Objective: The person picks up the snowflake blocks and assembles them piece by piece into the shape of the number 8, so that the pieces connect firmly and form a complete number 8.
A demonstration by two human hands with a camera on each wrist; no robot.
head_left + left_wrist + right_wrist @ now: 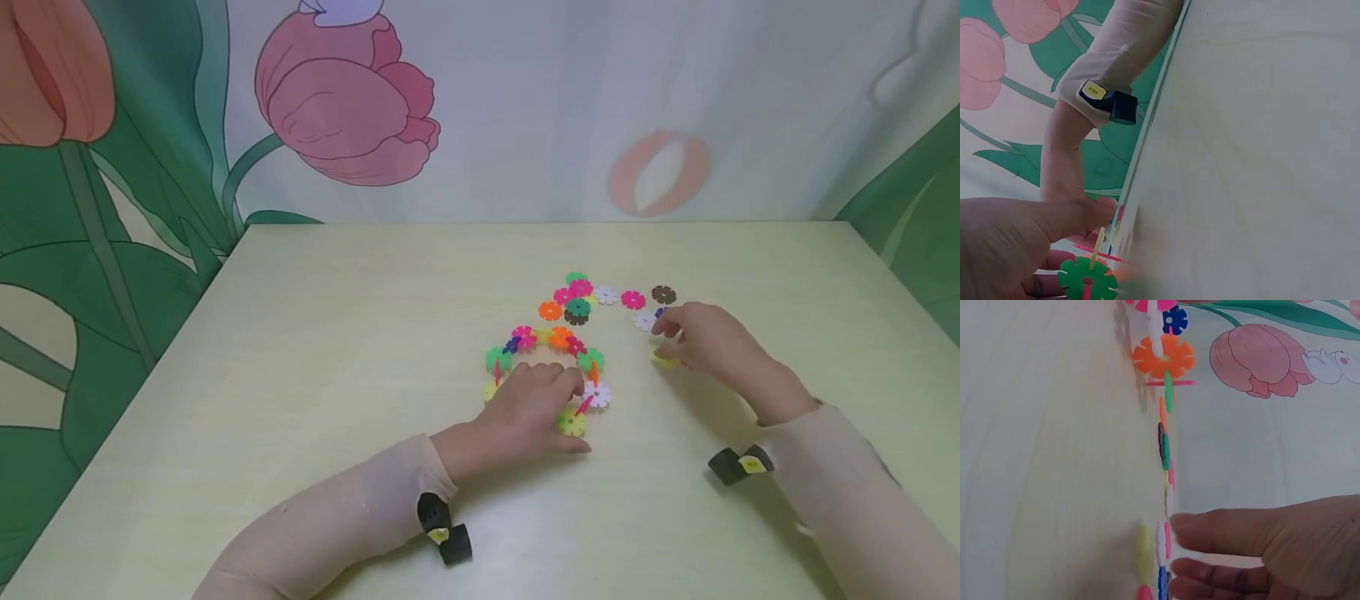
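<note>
On the table lies a ring of joined colourful notched plastic discs, with an orange disc (560,337), a white disc (597,394) and a yellow disc (572,422) on it. My left hand (528,408) rests over the ring's near left part, thumb spread away from the fingers and hiding some discs. In the left wrist view a green disc (1088,279) shows just below that thumb. My right hand (705,342) reaches down over loose discs at the right, fingertips right by a blue disc (660,313) and a pale disc (643,321). Its thumb and fingers stand apart in the right wrist view.
Behind the ring lie several loose discs, among them an orange one (550,311) and a teal one (578,307). Farther right are a pink disc (633,299) and a brown disc (663,294). A flower-printed curtain (510,108) hangs along the table's back edge.
</note>
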